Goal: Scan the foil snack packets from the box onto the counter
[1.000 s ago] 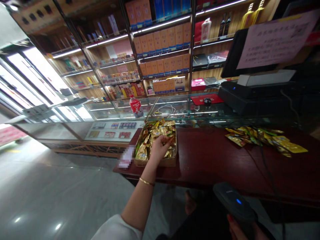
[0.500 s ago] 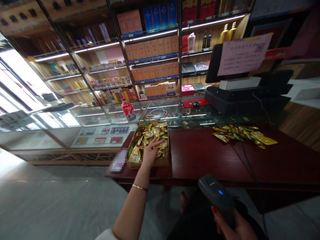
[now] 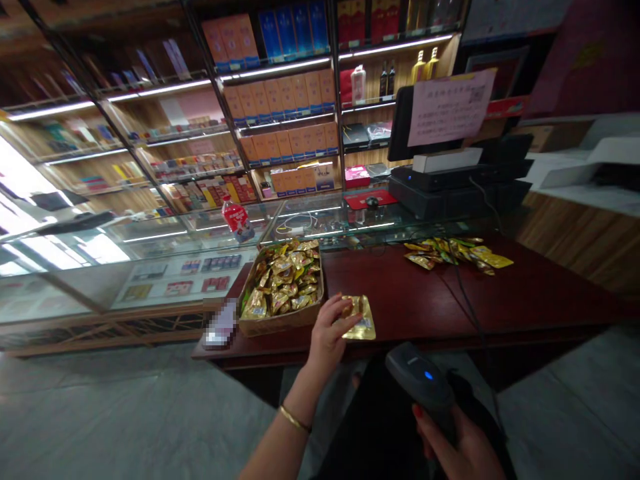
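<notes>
Left hand (image 3: 329, 335): grip clamped on gold packet (image 3: 367, 321), over tabletop (image 3: 360, 275) beside full carton (image 3: 283, 323); print too small to read. Right hand (image 3: 460, 445): grip wrapped round scanner (image 3: 413, 373). Pink sign (image 3: 447, 110): writing blurred.

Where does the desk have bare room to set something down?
Bare desk lies between the box and the packet pile, behind the packet in the left hand, and right of the cable, in front of the pile. Crowded: the left corner, with box and pixelated item.
</notes>
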The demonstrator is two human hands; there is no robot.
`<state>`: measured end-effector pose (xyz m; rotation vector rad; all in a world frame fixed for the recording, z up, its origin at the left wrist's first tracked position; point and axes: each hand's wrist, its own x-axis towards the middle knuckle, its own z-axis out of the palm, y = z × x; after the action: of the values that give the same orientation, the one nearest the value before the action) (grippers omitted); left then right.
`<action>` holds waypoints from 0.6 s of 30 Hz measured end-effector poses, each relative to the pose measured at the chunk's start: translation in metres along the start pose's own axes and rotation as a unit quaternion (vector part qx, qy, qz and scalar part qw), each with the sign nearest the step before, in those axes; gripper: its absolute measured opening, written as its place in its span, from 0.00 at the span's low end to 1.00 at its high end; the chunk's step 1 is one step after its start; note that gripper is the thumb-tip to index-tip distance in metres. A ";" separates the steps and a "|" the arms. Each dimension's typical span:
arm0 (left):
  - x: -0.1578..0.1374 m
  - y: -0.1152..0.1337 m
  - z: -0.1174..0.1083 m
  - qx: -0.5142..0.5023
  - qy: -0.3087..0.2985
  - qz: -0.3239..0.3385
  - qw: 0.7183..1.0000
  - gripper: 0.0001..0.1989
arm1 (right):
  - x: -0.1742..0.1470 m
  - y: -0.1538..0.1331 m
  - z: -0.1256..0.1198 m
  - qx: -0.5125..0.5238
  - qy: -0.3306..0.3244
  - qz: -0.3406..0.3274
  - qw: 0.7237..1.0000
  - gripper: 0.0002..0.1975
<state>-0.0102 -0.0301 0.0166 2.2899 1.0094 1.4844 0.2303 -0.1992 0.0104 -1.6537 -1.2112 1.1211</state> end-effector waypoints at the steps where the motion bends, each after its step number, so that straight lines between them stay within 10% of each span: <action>1: -0.007 -0.004 0.014 0.005 -0.020 0.016 1.000 0.24 | -0.001 -0.001 -0.001 -0.005 0.008 -0.005 1.000 0.26; 6: -0.027 -0.032 0.055 0.043 -0.095 0.009 0.995 0.24 | -0.008 0.002 -0.002 -0.006 0.053 0.002 0.999 0.25; 18: -0.025 -0.033 0.062 0.049 -0.103 -0.068 0.991 0.25 | -0.006 0.027 0.004 0.023 -0.013 0.029 0.999 0.27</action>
<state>0.0233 -0.0121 -0.0470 2.3299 1.1736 1.1440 0.2329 -0.2113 -0.0153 -1.6519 -1.1522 1.2015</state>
